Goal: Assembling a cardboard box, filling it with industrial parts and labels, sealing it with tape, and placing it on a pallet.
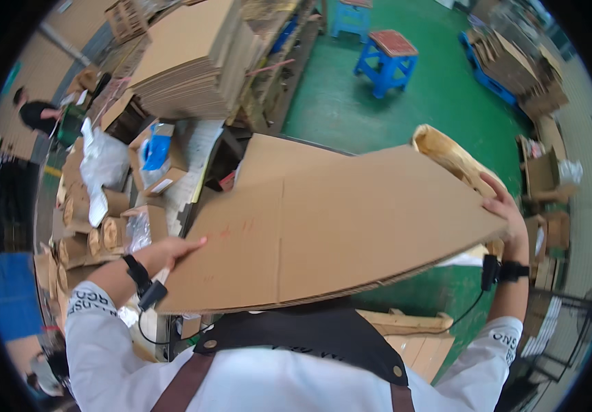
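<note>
A large flat sheet of brown cardboard [351, 220] spans the space in front of my body, with a crease running across it left of its middle. My left hand [172, 253] grips its left edge, thumb on top and the other fingers hidden underneath. At the far right edge, my right hand [507, 209] holds the sheet with its fingers bent over the rim. Along the near edge the corrugated layers show; whether this is one sheet or more, I cannot tell. Faint reddish marks lie on the surface near my left thumb.
Behind the sheet's right end is a crumpled tan wrapping [447, 147]. A tall stack of cardboard [186, 62] stands at the far left. Left of me are brown paper rolls [73, 250] and an open box with blue tape [155, 154]. Blue stools [389, 62] stand ahead.
</note>
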Available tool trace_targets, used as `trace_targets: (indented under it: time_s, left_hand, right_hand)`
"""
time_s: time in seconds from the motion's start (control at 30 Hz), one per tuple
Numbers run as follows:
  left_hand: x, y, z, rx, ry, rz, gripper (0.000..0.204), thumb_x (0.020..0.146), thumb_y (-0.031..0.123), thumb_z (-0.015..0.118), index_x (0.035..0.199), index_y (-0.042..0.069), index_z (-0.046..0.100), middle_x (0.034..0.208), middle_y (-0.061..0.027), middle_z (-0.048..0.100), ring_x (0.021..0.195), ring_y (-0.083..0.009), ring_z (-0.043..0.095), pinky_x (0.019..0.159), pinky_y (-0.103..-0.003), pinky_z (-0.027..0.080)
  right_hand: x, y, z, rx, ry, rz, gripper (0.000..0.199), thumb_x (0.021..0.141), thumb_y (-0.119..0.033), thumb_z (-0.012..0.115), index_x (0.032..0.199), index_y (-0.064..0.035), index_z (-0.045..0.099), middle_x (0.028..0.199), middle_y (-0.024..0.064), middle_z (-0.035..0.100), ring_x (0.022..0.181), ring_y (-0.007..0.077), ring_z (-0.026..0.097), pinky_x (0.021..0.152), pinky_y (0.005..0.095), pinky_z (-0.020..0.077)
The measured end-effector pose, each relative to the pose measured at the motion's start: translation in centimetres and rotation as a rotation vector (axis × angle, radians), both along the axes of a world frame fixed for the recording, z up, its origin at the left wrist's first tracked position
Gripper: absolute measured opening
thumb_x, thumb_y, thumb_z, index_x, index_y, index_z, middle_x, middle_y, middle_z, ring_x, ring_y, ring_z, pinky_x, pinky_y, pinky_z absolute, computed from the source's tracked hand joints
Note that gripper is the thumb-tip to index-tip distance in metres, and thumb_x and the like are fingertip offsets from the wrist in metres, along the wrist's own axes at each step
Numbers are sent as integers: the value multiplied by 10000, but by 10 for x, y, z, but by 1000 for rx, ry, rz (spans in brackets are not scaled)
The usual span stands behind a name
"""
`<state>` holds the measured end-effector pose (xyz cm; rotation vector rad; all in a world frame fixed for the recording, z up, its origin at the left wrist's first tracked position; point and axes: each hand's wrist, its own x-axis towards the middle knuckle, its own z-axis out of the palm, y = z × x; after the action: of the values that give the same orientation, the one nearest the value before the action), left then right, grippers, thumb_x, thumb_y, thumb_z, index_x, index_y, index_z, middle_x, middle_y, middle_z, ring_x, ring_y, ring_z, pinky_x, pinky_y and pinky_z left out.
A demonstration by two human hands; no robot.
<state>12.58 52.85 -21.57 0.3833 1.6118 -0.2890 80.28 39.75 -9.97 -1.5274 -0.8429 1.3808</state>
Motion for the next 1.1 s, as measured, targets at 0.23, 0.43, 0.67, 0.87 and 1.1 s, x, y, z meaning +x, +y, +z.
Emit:
trace_targets:
  time_s: [0.23, 0.43, 0.67, 0.87, 1.1]
  left_hand:
    - [56, 5, -7, 594, -470, 215, 399, 840, 140, 701, 1186, 10, 551, 1141, -138, 623, 1030, -244, 623, 860, -405, 529]
    - [94, 42, -21, 1052, -619, 280, 539, 799, 33, 701, 1245, 42, 399, 1201, -102, 560, 1081, -233, 581, 929, -366, 484]
    - [93, 65, 19, 1021, -890, 530, 658, 853, 510, 623, 1344, 145, 379, 1248, -61, 497, 1140, -244, 498, 998, -533, 358]
    - [214, 41, 54, 1125, -597, 652, 1051, 869, 421, 659, 1482, 175, -158, 1496, -156, 170, 1345, -273, 269, 1084, -480, 246]
    - [236, 66, -6, 1463, -476, 476, 1046, 858, 312, 697, 1484, 178, -129, 1447, -110, 291, 1274, -232, 348, 977, -370, 348]
  right_hand:
    - [30, -59, -2, 20, 11, -29, 1037, 677, -22, 785, 1490, -50, 141, 1196, 185, 603, 1047, 227, 621, 895, 324, 492]
    - [50, -99, -48, 34, -135, -145, 714, 610, 92, 709, 1274, -34, 479, 1146, 90, 631, 1040, 204, 620, 844, 298, 517]
    - [-42, -111, -68, 319, -102, -301, 982, 579, -99, 839, 1423, -113, 338, 1337, 95, 515, 1233, 248, 493, 977, 317, 400]
    - [-63, -138, -46, 44, -208, -142, 821, 674, -265, 842, 1345, -6, 446, 1188, 155, 600, 1162, 253, 548, 984, 346, 404]
    - [-130, -5, -20, -172, -611, 612, 595, 907, -405, 570, 1336, -11, 451, 1193, 215, 599, 1093, 340, 587, 932, 374, 449]
